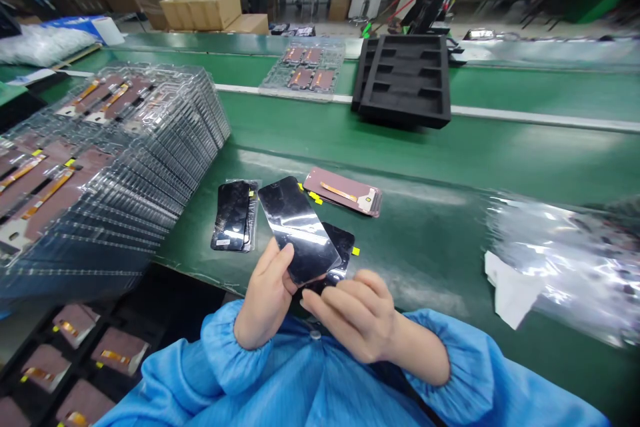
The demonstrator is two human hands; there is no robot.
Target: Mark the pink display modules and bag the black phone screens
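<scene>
My left hand (266, 290) grips a black glass phone screen (295, 223) by its lower left edge, thumb on the face. The screen is tilted, with light glaring off the glass. My right hand (357, 317) is closed beside the screen's lower corner, fingers curled; whatever its fingertips hold is too small or hidden to name. Partly covered by the held screen, another black screen (343, 240) with a yellow tab lies on the bench. Behind it rests a stack of screens (340, 190), pinkish back up with an orange flex cable. Several black screens (230, 217) lie on the left.
Tall stacked clear plastic trays (165, 140) with screens fill the left side. Black trays (407, 80) and a clear tray (305, 70) stand across the green bench (425, 173). Plastic film (575, 267) and a white paper (510, 290) lie right. Below left, a black tray holds screens (120, 350).
</scene>
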